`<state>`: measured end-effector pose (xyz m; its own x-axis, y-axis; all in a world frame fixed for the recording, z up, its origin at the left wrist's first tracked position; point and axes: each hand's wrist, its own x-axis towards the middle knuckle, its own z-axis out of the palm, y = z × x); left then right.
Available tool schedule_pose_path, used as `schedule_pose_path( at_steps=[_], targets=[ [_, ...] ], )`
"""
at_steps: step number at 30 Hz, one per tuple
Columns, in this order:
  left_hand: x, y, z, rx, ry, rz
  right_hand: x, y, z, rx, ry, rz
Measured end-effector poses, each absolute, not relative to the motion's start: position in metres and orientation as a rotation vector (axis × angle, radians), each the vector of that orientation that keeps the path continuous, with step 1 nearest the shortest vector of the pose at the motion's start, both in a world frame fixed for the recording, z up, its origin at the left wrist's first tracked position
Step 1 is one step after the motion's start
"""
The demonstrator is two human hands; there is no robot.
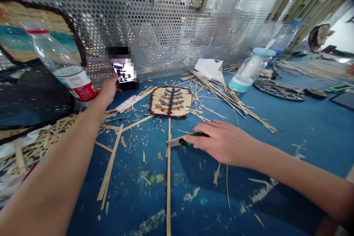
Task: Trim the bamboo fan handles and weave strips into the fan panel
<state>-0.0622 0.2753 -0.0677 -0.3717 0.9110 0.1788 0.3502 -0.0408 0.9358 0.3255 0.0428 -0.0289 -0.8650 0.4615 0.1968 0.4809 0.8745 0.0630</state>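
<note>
Two forearms [74,147] extend, right hand [221,143] gripping one knife [182,141].

Single head-worn view: looks forward and down, from close above blue table [304,132], facing perforated screen [124,18].

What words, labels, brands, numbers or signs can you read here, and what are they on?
No text reads clearly.
Bottle label: pale marks on red, too small and blurred to read.
Phone screen: any writing is too small to read.
Green cutter in the right hand: no legible marking shows.
</note>
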Motion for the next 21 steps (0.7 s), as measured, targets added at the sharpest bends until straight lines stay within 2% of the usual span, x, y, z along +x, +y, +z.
schedule_pose_path(
  at_steps=[5,10,16,21],
  targets=[
    [-0.062,0.273,-0.07,1.426,1.736,1.409,0.322,0.034,-0.026,-0.452,-3.007,0.086],
    [-0.06,0.266,-0.068,1.568,1.707,1.352,0.325,0.045,-0.028,-0.614,-2.928,-0.04],
    [-0.06,0.265,-0.066,1.598,1.71,1.31,0.326,0.042,-0.028,-0.476,-2.991,0.038],
    [-0.064,0.268,-0.069,1.605,1.723,1.294,0.33,0.061,-0.035,-0.73,-2.884,-0.1]
  ],
)
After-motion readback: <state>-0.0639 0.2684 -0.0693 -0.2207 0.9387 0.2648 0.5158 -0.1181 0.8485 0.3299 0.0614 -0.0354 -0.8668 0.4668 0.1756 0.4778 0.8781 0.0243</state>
